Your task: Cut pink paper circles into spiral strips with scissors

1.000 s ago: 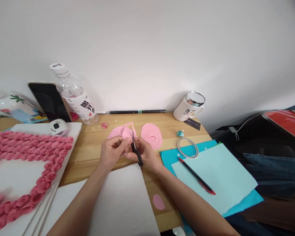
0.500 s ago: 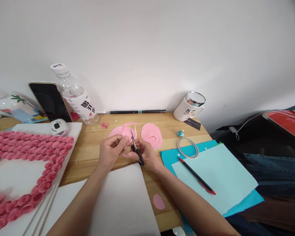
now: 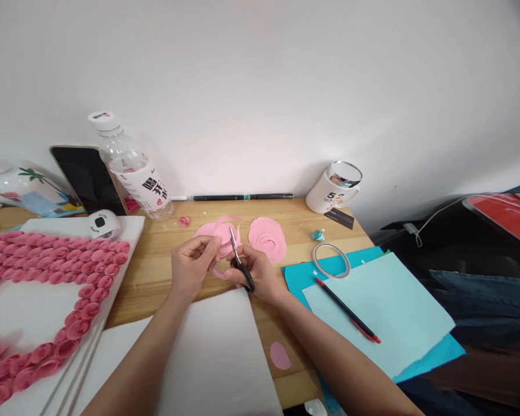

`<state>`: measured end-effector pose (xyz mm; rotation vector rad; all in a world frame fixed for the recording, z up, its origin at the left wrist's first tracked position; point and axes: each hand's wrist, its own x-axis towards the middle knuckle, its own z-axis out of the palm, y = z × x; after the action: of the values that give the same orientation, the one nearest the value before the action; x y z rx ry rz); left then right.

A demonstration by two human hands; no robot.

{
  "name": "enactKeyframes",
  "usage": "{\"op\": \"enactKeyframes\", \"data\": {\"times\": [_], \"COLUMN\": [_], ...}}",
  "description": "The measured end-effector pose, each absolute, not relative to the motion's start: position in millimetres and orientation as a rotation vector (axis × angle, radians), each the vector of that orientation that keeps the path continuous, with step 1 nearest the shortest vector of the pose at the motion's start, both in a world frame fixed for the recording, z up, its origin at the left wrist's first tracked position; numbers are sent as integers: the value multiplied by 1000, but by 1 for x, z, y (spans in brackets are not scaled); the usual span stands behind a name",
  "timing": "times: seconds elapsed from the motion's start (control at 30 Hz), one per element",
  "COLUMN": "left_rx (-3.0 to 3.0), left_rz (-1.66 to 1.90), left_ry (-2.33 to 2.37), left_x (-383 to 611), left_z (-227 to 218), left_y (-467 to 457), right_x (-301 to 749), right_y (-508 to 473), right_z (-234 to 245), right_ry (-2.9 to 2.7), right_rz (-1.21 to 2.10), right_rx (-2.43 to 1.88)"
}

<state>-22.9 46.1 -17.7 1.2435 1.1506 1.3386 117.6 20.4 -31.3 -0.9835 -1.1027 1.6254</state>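
White wall (image 3: 251,104) rises behind the wooden table (image 3: 149,268), where a pink spiral-cut disc (image 3: 267,239) lies just right of the paper being cut. Fingers narrowed, the left hand (image 3: 189,267) pinches that pink paper (image 3: 223,232) and has eased slightly left of the black-handled scissors (image 3: 239,262), which the right hand (image 3: 260,275) grips. Its curling strip (image 3: 229,219) now reaches farther right, suggesting the sheet is being repositioned between snips.

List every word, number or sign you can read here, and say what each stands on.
"喝开": label of the clear bottle; the character after these is partly out of view.
"5": white mug; its other print is unclear.
Too small or blurred to read: marks on the bottle cap, dark card, white device and palm-tree bottle.
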Motion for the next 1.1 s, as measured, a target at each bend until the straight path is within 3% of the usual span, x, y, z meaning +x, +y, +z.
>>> {"op": "enactKeyframes", "data": {"times": [1.1], "left_rx": [1475], "left_rz": [1136], "left_ry": [1184], "left_x": [-22], "left_z": [-7], "left_y": [42], "right_x": [117], "right_y": [21], "right_z": [-30], "right_ry": [-1144], "right_rz": [1601], "right_rx": [-857]}}
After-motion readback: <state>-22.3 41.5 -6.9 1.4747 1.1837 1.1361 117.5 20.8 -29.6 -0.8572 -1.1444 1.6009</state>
